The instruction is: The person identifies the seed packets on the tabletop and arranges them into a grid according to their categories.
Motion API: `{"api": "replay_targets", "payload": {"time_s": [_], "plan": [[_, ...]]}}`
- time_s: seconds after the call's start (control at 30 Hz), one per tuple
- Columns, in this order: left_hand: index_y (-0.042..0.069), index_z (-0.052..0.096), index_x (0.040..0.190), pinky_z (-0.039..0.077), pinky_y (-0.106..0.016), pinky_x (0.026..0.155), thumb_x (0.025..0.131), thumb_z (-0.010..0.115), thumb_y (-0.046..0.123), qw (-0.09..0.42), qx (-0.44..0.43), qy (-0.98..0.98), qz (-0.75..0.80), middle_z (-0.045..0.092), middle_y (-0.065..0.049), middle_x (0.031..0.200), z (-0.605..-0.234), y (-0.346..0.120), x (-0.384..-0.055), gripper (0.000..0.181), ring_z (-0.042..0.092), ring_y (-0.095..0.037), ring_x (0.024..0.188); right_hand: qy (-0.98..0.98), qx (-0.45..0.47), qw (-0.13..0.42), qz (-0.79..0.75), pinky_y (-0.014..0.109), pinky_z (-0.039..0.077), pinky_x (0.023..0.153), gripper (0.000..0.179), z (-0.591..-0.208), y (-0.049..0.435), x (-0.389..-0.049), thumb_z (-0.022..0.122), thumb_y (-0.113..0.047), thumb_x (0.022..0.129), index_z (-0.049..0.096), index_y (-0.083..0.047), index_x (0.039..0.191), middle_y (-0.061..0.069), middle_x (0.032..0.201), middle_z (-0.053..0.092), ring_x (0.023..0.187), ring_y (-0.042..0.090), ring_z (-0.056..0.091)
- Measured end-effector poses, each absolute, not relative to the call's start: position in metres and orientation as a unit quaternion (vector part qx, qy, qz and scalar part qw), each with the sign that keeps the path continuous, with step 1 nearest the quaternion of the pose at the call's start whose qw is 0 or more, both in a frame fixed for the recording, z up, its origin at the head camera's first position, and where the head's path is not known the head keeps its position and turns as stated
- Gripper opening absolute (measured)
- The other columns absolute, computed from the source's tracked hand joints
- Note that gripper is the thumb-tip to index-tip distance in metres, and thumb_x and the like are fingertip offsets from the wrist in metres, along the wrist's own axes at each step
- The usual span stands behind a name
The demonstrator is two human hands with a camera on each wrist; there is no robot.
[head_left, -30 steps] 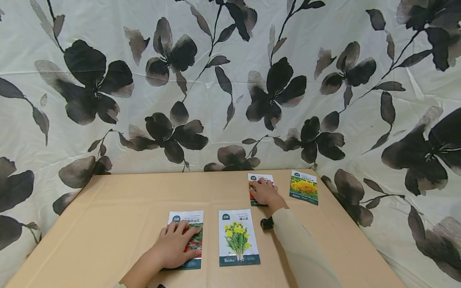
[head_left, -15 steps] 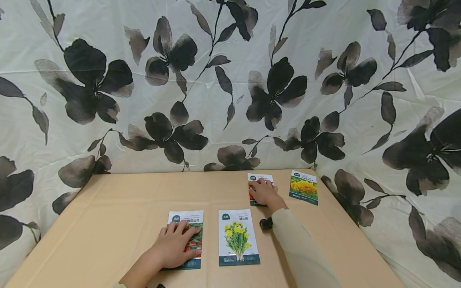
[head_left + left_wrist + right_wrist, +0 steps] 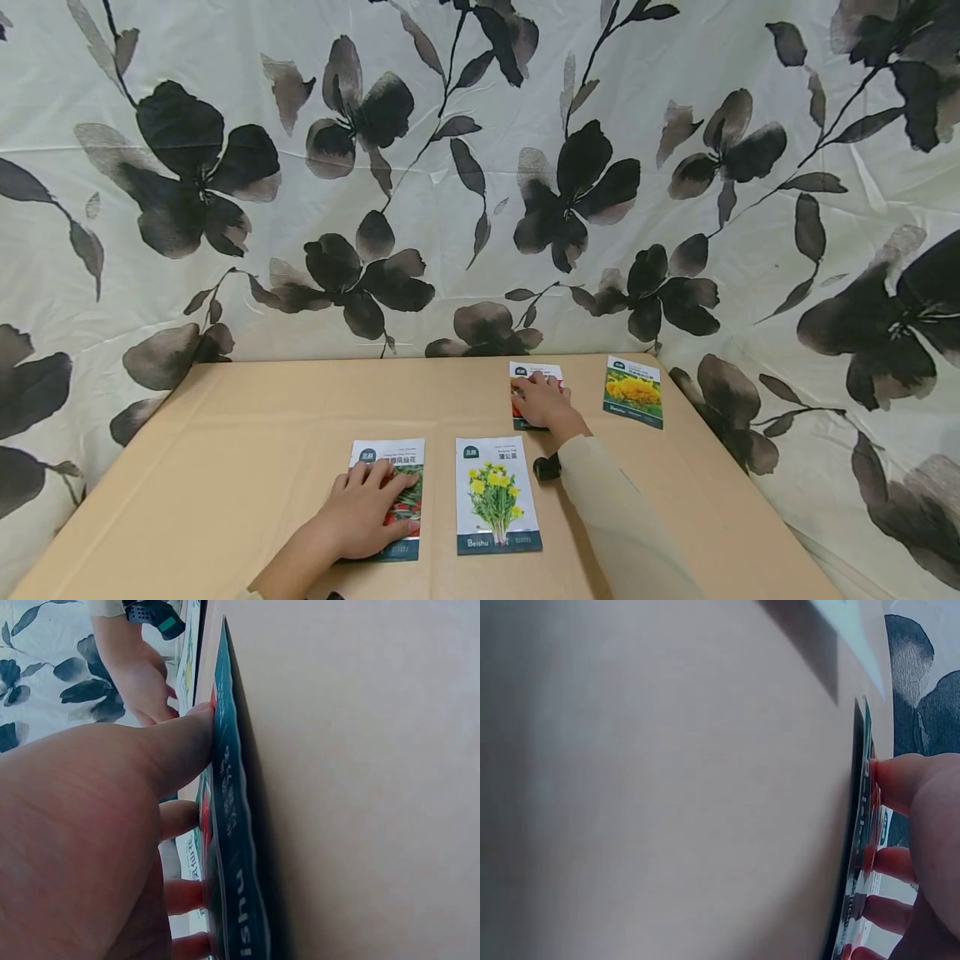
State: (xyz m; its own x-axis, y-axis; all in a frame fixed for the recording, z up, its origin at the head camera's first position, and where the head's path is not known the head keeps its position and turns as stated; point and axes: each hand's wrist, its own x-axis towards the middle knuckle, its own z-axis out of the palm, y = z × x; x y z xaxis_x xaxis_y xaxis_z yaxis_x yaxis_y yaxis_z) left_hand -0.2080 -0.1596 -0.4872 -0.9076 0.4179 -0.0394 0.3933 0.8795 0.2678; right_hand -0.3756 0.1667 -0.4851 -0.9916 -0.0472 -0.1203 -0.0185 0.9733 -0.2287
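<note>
My left hand (image 3: pixel 367 510) rests spread on a seed packet (image 3: pixel 403 550) with red flowers, at the table's near middle. In the left wrist view the thumb and fingertips touch its printed face, and the dark lower band (image 3: pixel 238 817) faces the camera. Farther back, my right hand (image 3: pixel 543 403) lies on another packet (image 3: pixel 536 368) with a red picture, mostly covered by the fingers. The right wrist view shows fingertips (image 3: pixel 889 862) pressing on that packet's face (image 3: pixel 861 832), which lies flat on the table.
A packet with a yellow flower bunch (image 3: pixel 495 500) lies between my forearms. Another with a yellow bloom (image 3: pixel 633 392) sits slightly askew at the back right. The tan tabletop (image 3: pixel 225 467) ends against a floral curtain (image 3: pixel 465 208).
My right hand and the packet beneath it have slid slightly left, away from the yellow-bloom packet. The left hand and its packet have stayed put.
</note>
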Motion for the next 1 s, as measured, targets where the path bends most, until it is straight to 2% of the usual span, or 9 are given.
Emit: {"api": "replay_targets", "payload": {"time_s": [0.43, 1.0], "plan": [[0.031, 0.059, 0.142, 0.036, -0.056, 0.094, 0.086, 0.071, 0.065, 0.05, 0.209, 0.968, 0.13, 0.051, -0.007, 0.136, -0.488, -0.159, -0.208, 0.067, 0.042, -0.031, 0.117, 0.991, -0.018, 0.06, -0.119, 0.07, 0.024, 0.116, 0.048, -0.489, 0.16, -0.379, 0.05, -0.045, 0.106, 0.047, -0.033, 0.153, 0.012, 0.161, 0.037, 0.145, 0.04, 0.032], [0.032, 0.059, 0.142, 0.035, -0.056, 0.095, 0.085, 0.071, 0.065, 0.057, 0.205, 0.968, 0.135, 0.051, -0.005, 0.135, -0.485, -0.158, -0.206, 0.067, 0.041, -0.03, 0.117, 0.991, -0.022, 0.063, -0.113, 0.068, 0.028, 0.116, 0.049, -0.486, 0.156, -0.379, 0.051, -0.045, 0.106, 0.048, -0.032, 0.153, 0.013, 0.16, 0.038, 0.143, 0.041, 0.034]]}}
